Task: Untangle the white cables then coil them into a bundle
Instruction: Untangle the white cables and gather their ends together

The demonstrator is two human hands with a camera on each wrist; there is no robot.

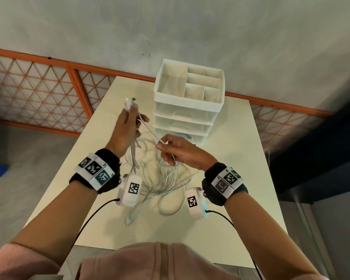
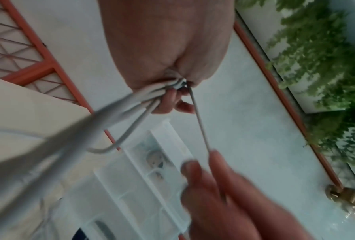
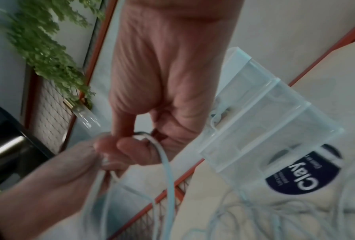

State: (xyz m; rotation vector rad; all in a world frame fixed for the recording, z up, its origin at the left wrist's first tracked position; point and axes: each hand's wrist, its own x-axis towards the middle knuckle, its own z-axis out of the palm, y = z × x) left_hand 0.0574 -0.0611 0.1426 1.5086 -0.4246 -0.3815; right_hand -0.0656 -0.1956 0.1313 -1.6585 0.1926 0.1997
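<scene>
Several white cables [image 1: 162, 182] lie tangled on the cream table [image 1: 240, 178] between my wrists. My left hand [image 1: 132, 118] is raised and grips a bunch of cable ends, whose plugs [image 1: 129, 102] stick up above the fingers. In the left wrist view the bunch [image 2: 148, 97] runs out from under the curled fingers. A thin strand [image 1: 150, 128] leads from that hand to my right hand [image 1: 163, 145], which pinches it between thumb and forefinger. The right wrist view shows the pinched cable [image 3: 164, 162] hanging down from those fingers.
A white organiser [image 1: 188, 102] with clear drawers stands just beyond my hands at the table's far side. An orange lattice railing [image 1: 38, 87] runs behind the table. Cable loops [image 1: 170, 207] reach toward the near edge. Grey floor lies left of the table.
</scene>
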